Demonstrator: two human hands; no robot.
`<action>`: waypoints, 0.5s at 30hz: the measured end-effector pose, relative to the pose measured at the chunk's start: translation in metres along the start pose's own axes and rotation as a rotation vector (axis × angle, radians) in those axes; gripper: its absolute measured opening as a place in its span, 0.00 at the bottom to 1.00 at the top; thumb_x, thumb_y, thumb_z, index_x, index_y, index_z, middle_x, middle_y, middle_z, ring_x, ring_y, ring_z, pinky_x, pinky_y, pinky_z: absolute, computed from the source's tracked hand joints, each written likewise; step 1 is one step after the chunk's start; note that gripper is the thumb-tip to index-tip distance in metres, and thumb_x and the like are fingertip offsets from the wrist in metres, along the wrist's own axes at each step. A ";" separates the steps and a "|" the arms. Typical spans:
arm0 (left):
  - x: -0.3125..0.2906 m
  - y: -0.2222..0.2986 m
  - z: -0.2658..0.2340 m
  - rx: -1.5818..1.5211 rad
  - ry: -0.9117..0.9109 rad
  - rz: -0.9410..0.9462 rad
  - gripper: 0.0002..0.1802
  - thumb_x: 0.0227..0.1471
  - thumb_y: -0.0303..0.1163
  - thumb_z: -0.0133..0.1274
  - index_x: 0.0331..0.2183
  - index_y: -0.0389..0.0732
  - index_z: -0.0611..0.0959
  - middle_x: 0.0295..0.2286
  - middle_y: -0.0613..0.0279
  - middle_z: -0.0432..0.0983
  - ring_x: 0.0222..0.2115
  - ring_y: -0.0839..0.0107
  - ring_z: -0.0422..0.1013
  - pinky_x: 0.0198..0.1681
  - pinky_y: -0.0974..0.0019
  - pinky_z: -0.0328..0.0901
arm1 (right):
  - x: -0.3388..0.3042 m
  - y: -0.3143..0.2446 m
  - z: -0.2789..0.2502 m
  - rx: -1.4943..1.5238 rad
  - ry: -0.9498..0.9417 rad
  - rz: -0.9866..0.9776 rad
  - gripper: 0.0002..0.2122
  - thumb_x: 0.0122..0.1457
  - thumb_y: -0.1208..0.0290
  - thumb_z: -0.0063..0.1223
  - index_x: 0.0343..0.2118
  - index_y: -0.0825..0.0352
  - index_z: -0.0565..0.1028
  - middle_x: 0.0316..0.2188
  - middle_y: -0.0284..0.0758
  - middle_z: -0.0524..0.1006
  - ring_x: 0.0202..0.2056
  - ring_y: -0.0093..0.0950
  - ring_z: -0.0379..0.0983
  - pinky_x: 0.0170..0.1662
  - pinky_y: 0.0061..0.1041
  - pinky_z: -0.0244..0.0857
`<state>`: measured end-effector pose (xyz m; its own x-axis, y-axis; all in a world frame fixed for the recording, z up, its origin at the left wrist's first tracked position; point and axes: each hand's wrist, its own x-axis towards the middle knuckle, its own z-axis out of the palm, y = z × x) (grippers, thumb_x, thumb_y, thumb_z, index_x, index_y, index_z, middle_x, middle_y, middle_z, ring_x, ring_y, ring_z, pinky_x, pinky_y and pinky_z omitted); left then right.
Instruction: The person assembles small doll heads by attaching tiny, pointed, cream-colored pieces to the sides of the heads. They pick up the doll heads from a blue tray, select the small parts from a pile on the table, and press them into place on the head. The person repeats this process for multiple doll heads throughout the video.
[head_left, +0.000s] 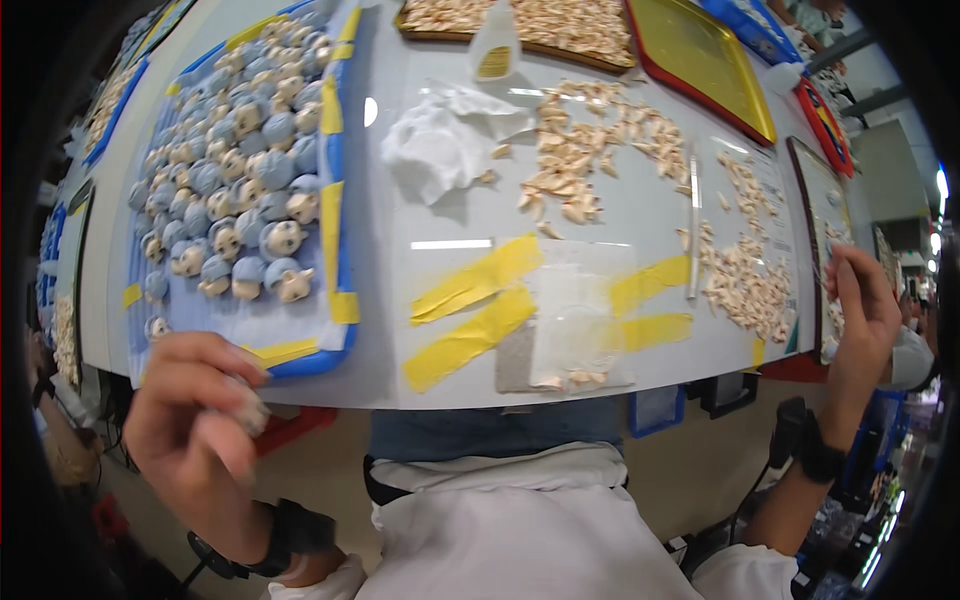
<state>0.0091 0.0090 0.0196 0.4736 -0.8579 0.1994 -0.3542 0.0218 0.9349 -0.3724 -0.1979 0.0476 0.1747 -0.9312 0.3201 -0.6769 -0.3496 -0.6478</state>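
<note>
My left hand (195, 430) is at the front corner of a blue tray (343, 345), its fingers curled together. Something greyish shows at those fingertips, too blurred to name. Rows of small doll heads (272, 170) with blue caps and pale faces fill the tray, which is lined with white paper. Off to the right, my right hand (865, 300) is raised at the table's edge, thumb and fingers pinched beside a dark-rimmed tray (797, 160). Whatever that pinch may hold is too small to make out.
Small cream-coloured pieces lie in a middle pile (565, 180) and a right pile (745, 285). A crumpled white cloth (440, 140) and a white bottle (496, 45) stand behind a taped-down pad (572, 340). A yellow tray (705, 65) sits at the back.
</note>
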 end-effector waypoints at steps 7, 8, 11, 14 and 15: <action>-0.011 -0.002 0.044 -0.389 -0.327 -0.097 0.19 0.34 0.24 0.64 0.32 0.32 0.77 0.37 0.49 0.68 0.34 0.67 0.68 0.37 0.68 0.64 | -0.032 -0.047 0.043 0.317 -0.078 0.021 0.04 0.57 0.77 0.43 0.34 0.72 0.68 0.27 0.35 0.72 0.28 0.18 0.67 0.34 0.16 0.61; -0.014 0.000 0.054 -0.546 -0.293 -0.196 0.18 0.35 0.22 0.62 0.33 0.32 0.76 0.37 0.49 0.68 0.35 0.66 0.68 0.38 0.67 0.64 | -0.033 -0.054 0.051 0.346 -0.082 -0.015 0.04 0.57 0.78 0.43 0.34 0.72 0.68 0.28 0.35 0.72 0.28 0.18 0.66 0.34 0.15 0.60; -0.020 -0.011 0.072 -0.654 -0.209 -0.194 0.19 0.37 0.30 0.63 0.32 0.34 0.74 0.35 0.50 0.67 0.28 0.70 0.68 0.28 0.72 0.63 | -0.035 -0.068 0.062 0.251 -0.111 -0.086 0.03 0.55 0.80 0.45 0.32 0.72 0.69 0.30 0.34 0.71 0.29 0.17 0.65 0.35 0.14 0.59; -0.022 -0.023 0.083 -0.608 -0.198 -0.096 0.20 0.38 0.35 0.62 0.31 0.35 0.72 0.34 0.49 0.68 0.23 0.72 0.69 0.22 0.76 0.63 | -0.038 -0.080 0.075 0.262 -0.113 -0.092 0.03 0.54 0.81 0.47 0.32 0.72 0.69 0.28 0.34 0.71 0.27 0.17 0.65 0.32 0.13 0.58; -0.022 -0.020 0.087 -0.626 -0.204 -0.107 0.20 0.39 0.35 0.62 0.32 0.36 0.72 0.34 0.49 0.68 0.23 0.71 0.69 0.22 0.76 0.64 | -0.038 -0.083 0.074 0.268 -0.167 -0.088 0.04 0.55 0.80 0.46 0.33 0.72 0.69 0.28 0.35 0.71 0.26 0.17 0.64 0.31 0.14 0.58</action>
<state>-0.0645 -0.0169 -0.0291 0.2966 -0.9503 0.0941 0.2501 0.1724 0.9528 -0.2697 -0.1414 0.0376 0.3544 -0.8924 0.2794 -0.4452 -0.4237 -0.7888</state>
